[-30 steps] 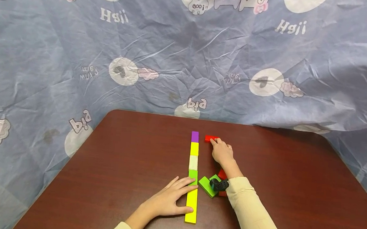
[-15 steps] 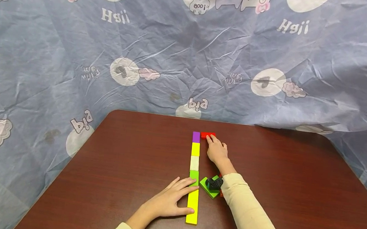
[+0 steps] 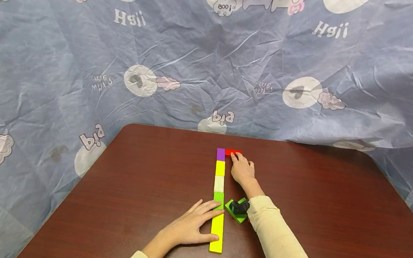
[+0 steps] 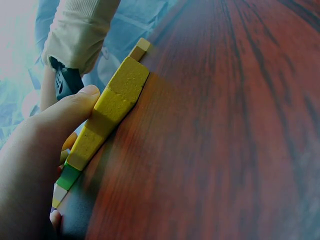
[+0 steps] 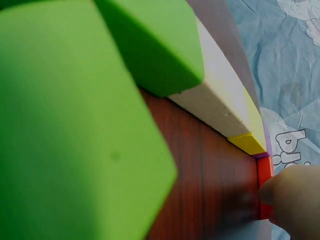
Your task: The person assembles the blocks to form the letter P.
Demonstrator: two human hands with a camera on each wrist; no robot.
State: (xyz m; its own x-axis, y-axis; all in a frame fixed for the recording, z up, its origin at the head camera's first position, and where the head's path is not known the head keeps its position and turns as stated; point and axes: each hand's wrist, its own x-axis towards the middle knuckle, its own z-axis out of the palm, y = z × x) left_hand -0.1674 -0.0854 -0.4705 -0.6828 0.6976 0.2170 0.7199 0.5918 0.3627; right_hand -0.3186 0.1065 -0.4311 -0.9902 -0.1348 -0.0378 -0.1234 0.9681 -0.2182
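A straight row of wooden blocks runs away from me: a long yellow block (image 3: pixel 217 229), then a green block (image 3: pixel 218 196), a white block (image 3: pixel 219 184), a short yellow block (image 3: pixel 220 168) and a purple block (image 3: pixel 220 154) at the far end. My left hand (image 3: pixel 192 224) rests spread over the near part, fingertips on the green and long yellow blocks, thumb on the yellow one (image 4: pixel 112 102). At the far end my right hand (image 3: pixel 243 169) pinches a red block (image 5: pixel 265 175), which lies crosswise with its left end against the purple block.
Close to the right of the row lie loose green blocks (image 3: pixel 236 217), partly hidden by the black wrist device (image 3: pixel 240 206) and right sleeve (image 3: pixel 278 234). The brown table (image 3: pixel 135 172) ends at a printed blue-grey cloth (image 3: pixel 183 55) behind.
My right hand has slid the red block left and slightly away until it meets the purple block. The left hand keeps its place on the row.
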